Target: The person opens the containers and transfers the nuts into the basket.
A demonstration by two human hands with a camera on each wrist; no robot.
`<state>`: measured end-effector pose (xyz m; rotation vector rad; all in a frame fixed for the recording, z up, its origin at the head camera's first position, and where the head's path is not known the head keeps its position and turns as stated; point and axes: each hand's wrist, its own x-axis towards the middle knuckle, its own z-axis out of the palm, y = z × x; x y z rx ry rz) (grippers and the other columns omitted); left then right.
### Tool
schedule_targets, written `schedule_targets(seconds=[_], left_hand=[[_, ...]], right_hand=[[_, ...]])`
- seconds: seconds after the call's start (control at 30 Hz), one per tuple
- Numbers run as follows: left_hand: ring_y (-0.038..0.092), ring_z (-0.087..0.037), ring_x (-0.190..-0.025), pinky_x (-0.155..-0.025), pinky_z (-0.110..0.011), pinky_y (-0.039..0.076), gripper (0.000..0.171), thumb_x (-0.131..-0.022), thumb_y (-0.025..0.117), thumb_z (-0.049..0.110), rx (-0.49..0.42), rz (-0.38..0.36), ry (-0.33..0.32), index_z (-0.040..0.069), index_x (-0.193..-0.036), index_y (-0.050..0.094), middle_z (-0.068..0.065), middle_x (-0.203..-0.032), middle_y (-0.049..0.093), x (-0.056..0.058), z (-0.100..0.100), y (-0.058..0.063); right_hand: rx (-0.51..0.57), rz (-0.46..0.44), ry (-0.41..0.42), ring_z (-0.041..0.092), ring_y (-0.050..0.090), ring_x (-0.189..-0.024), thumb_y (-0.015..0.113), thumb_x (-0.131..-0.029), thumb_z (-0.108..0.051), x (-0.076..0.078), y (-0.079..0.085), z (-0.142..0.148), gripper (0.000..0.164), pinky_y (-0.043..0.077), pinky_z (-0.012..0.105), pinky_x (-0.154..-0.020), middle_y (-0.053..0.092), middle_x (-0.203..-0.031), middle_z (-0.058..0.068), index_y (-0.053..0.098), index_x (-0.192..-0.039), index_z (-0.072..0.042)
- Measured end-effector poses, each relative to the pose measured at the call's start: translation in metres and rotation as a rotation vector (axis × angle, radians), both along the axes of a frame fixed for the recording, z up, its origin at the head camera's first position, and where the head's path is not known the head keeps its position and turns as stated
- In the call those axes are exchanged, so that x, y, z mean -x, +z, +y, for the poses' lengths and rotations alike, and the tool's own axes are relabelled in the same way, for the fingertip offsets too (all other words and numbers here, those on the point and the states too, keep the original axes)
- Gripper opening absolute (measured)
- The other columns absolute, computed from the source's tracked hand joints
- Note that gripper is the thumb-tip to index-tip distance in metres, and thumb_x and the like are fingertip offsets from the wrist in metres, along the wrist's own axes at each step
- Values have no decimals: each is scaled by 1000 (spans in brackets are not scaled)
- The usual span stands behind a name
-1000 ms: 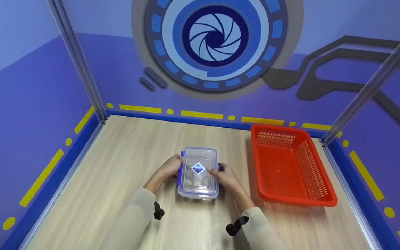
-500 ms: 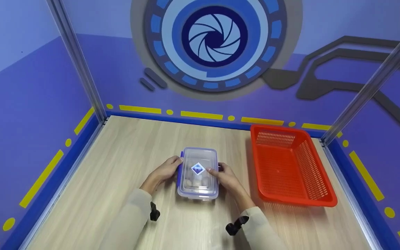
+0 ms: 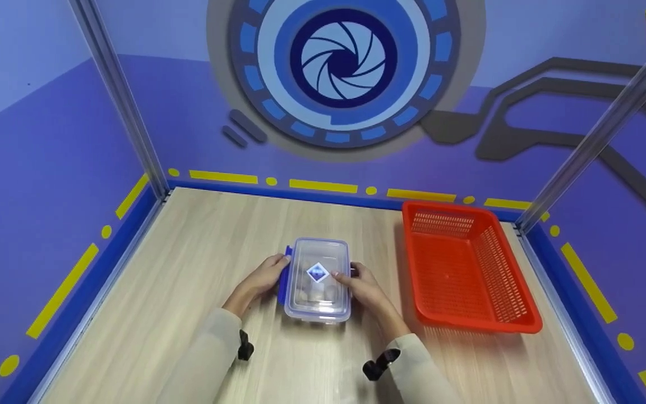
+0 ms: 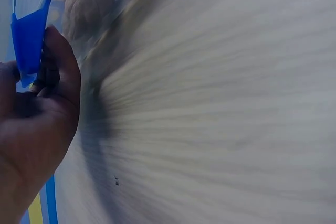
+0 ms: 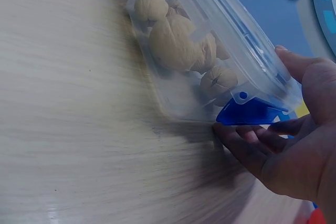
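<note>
A clear lidded food container [image 3: 328,255] stands on the table between both hands, with several walnuts [image 5: 173,43] visible inside. Its lid carries a white diamond sticker with a blue mark. On the left side, my left hand [image 3: 264,276] pinches the blue latch [image 4: 30,43], which sticks outward from the lid. My right hand [image 3: 369,287] grips the opposite side: its thumb lies on the lid and the fingers curl at the other blue latch [image 5: 249,111], near the container's lower edge. Some fingers of both hands are hidden from above by the container.
A red plastic basket [image 3: 477,324] with perforated sides stands to the right on the wooden table [image 3: 216,224]. Purple-blue printed panels [image 3: 278,151] with metal posts [image 3: 127,101] enclose the table at the back and both sides.
The left latch has swung outward from the container's side, and my left hand has shifted slightly to the left with it. My right hand keeps its hold on the container.
</note>
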<state>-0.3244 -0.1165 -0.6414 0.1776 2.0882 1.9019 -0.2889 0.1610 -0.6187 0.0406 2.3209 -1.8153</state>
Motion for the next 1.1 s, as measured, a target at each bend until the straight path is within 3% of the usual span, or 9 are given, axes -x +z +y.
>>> schedule_targets(seconds=[0.2,0.37,0.6,0.77,0.9,1.0,1.1], left_hand=[[68,-22,-96,-83,-34,59,46,-117,37,27,-14,-50,-5,-9,-142,50,-16,-113,67,1,0,2],[68,-19,-89,-76,-32,59,43,-117,36,24,-31,-52,18,-10,-138,51,-13,-105,68,2,3,1],[65,-18,-83,-68,-29,55,37,-116,36,21,54,-34,50,-9,-129,55,-10,-97,64,-3,2,0],[65,-18,-80,-63,-30,56,33,-116,41,23,63,-68,46,-5,-123,56,-9,-94,63,-10,-3,2],[64,-20,-77,-60,-33,57,33,-115,44,26,82,-94,30,-3,-129,53,-11,-97,61,-12,-6,7],[66,-27,-82,-68,-40,59,41,-115,45,27,159,-50,23,-2,-143,47,-16,-108,61,-12,-6,14],[67,-35,-102,-87,-48,58,49,-114,45,25,296,78,45,-5,-152,43,-21,-123,64,-13,-2,23]], right_hand=[[18,32,9,42,64,-119,77,-98,-26,2,-3,1,72,56,50,-102,59,-137,35,45,-145,17],[13,31,0,39,65,-118,78,-98,-27,3,-2,1,72,56,49,-102,60,-135,33,46,-145,17],[1,25,7,37,65,-115,77,-98,-28,2,-3,-1,71,56,49,-101,61,-133,31,47,-144,15],[9,15,18,41,62,-121,77,-98,-28,0,-6,-1,72,54,52,-105,58,-137,34,45,-146,16],[7,11,13,41,62,-122,76,-98,-29,0,-6,-1,73,53,52,-106,57,-139,34,43,-147,15],[2,26,9,40,63,-119,76,-98,-29,0,-7,-1,73,55,51,-104,59,-136,33,44,-146,16],[3,40,-4,38,65,-116,76,-99,-27,0,-7,0,71,56,50,-102,62,-132,32,45,-145,16]])
